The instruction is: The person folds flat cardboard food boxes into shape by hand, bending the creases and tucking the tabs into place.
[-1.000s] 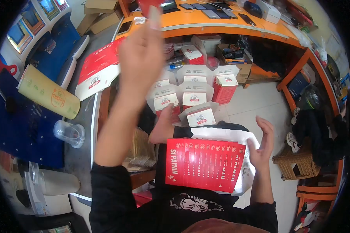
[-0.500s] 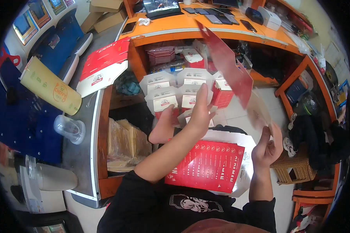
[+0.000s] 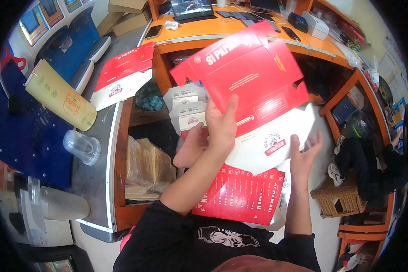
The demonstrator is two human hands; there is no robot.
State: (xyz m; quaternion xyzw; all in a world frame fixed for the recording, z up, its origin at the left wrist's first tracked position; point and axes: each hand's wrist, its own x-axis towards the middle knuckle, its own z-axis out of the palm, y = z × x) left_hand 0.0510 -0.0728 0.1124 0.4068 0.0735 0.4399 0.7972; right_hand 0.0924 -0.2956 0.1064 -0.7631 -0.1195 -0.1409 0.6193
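Observation:
My left hand (image 3: 221,127) grips the left edge of a large unfolded carton sheet (image 3: 254,86), red with a white flap, held up over my lap. My right hand (image 3: 305,153) is at the sheet's lower right, thumb against the white flap and fingers spread. Below it, a fanned stack of red cartons (image 3: 240,195) rests on my lap over a white sheet. Behind my left hand stand several folded white and red boxes (image 3: 192,121) on the floor, partly hidden by the raised sheet.
More flat cartons (image 3: 124,75) lie on the grey side table (image 3: 105,181), near a yellow cup (image 3: 61,95) and a clear plastic cup (image 3: 81,147). Phones and a tablet (image 3: 192,9) are on the orange desk (image 3: 204,28). A wicker basket (image 3: 340,199) stands at the right.
The raised sheet has turned from edge-on to face me and come closer. My left hand, first up by the desk, came down and now holds its left edge.

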